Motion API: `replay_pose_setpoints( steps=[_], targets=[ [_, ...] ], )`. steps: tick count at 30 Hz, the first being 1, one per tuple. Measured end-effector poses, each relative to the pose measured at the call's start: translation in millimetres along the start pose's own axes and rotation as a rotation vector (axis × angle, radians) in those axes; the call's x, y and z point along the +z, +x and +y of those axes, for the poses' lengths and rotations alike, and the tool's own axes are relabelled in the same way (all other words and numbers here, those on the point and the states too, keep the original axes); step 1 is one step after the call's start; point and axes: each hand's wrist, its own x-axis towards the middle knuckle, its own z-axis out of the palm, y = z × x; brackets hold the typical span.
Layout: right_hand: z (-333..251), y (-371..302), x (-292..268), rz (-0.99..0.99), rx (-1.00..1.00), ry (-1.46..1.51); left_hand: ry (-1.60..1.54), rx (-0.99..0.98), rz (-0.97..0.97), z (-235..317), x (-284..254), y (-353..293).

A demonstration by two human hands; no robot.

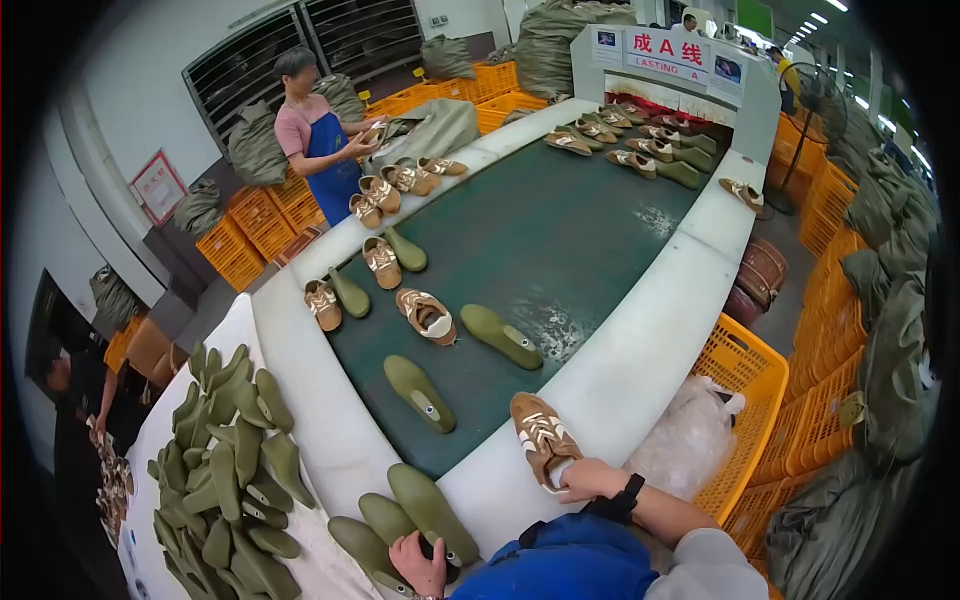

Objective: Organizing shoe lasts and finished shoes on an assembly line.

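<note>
My left hand (pixel 420 563) is at the near edge of the white ledge, its fingers curled over the near end of a green shoe last (pixel 388 520). Another, larger last (pixel 430 508) lies right beside it, and a third (pixel 362 548) to its left. My right hand (pixel 592 480) grips the heel of a brown sneaker (pixel 545 435) with white stripes on the ledge; some fingertips are hidden at its opening. On the green conveyor belt ahead lie two lasts (pixel 420 392) (pixel 502 336) and a brown sneaker (pixel 426 316).
A pile of green lasts (pixel 225 470) covers the white table at left. An orange crate (pixel 765 375) with clear plastic bags stands at right. Across the belt, a person in a blue apron (pixel 325 150) handles a shoe beside a row of sneakers (pixel 408 180). More shoes and lasts sit near the machine opening.
</note>
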Motion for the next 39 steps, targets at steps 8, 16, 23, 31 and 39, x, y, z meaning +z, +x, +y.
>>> replay_pose_setpoints(
  steps=[8,16,23,31,39],
  targets=[
    [-14.5,-2.5,-17.8,-0.073,0.062,0.09,-0.005,-0.037,-0.083,7.6,-14.3,10.6],
    [-23.4,0.9,-23.4,0.208,0.001,-0.064,-0.005,-0.07,-0.03,6.4,-9.2,9.5],
    [-86.9,50.9,-108.1,0.464,-0.245,0.115,0.008,-0.107,-0.036,3.0,-14.3,9.0],
    [-138.7,241.6,-155.5,0.376,-0.332,0.069,-0.032,-0.101,-0.046,-3.0,-12.7,8.9],
    [-153.6,406.5,-129.4,0.406,-0.316,0.041,-0.055,-0.133,-0.094,-2.7,-16.9,11.2]
  ],
)
